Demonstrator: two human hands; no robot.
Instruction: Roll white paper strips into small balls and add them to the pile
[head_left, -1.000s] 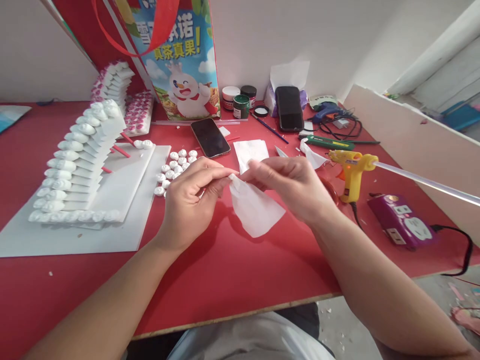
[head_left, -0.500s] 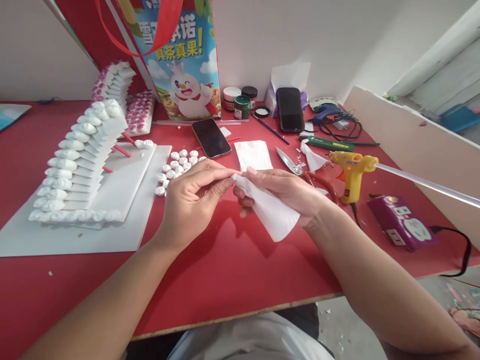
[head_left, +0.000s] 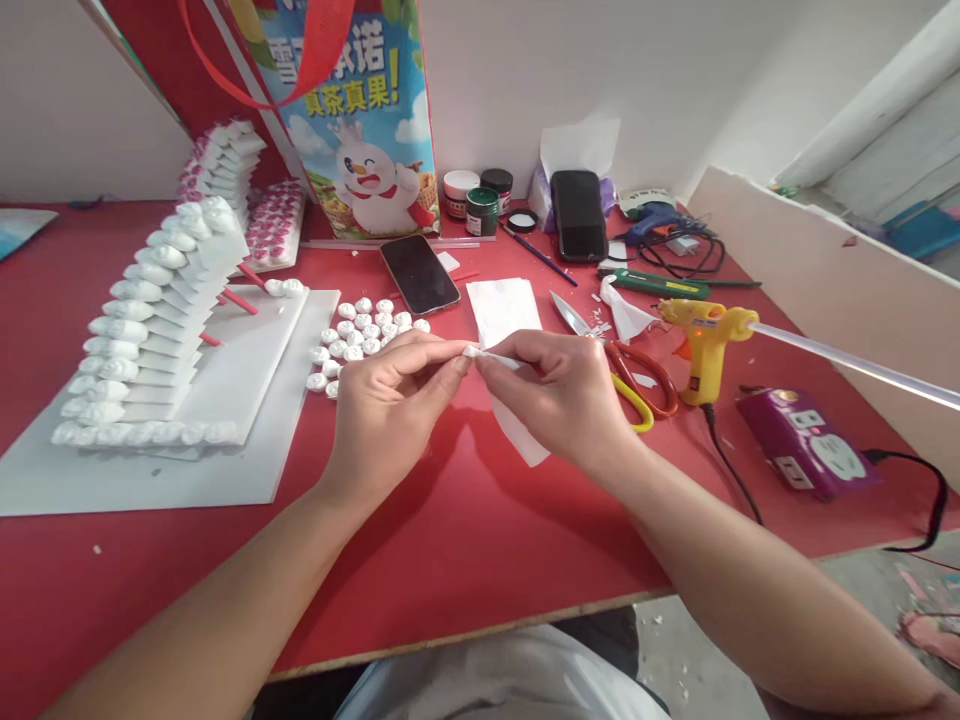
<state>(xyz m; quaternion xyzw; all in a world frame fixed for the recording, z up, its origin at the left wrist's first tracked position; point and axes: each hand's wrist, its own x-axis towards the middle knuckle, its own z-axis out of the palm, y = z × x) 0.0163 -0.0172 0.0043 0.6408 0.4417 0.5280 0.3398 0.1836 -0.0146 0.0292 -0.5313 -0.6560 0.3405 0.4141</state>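
Between my two hands, a strip of white tissue paper (head_left: 519, 432) is held above the red table. My left hand (head_left: 397, 400) pinches its rolled end between thumb and fingertips. Close beside that end, my right hand (head_left: 559, 395) is closed on the strip, and the loose tail hangs down below it. Small white paper rosebuds (head_left: 352, 352) lie in rows just behind my left hand, partly hidden by it. A stack of flat white tissue pieces (head_left: 504, 305) sits on the table behind my fingertips.
At left, a stepped white model (head_left: 180, 320) edged with rosebuds stands on white boards. Scissors (head_left: 645, 385), a yellow glue gun (head_left: 703, 345) and a purple power box (head_left: 806, 440) lie at right. Behind are a phone (head_left: 420, 273), paint jars (head_left: 481, 210) and a printed bag (head_left: 360, 130).
My right hand has turned over and now pinches the tissue near its rolled end, fingers curled. The tail hangs lower beneath it, and the yellow scissor handle has come into view.
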